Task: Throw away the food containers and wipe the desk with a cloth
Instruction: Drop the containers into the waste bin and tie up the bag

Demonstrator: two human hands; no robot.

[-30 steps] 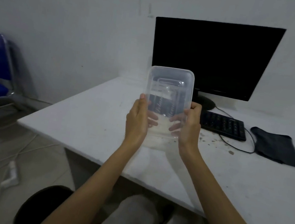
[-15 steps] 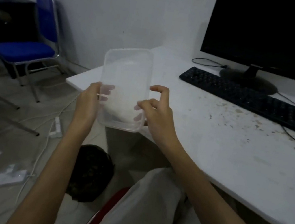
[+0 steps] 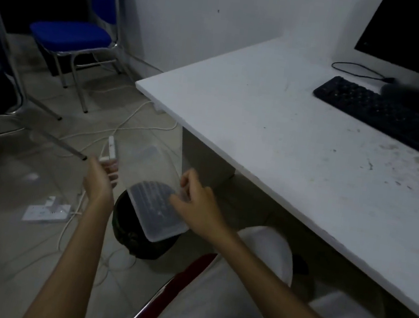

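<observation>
A clear, thin-walled container (image 3: 153,205) of round-cornered rectangular plastic is held tilted just above a dark round bin (image 3: 128,233) on the floor, its long edges gripped by the left hand (image 3: 100,182) and right hand (image 3: 196,207). The smooth white desk (image 3: 287,132) is stain-speckled.

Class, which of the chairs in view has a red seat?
The red chair under the person, beside the bin; the blue chair by the wall has a blue seat and back.

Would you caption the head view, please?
Left hand and right hand hold a clear container above a black bin beside the desk.
</observation>
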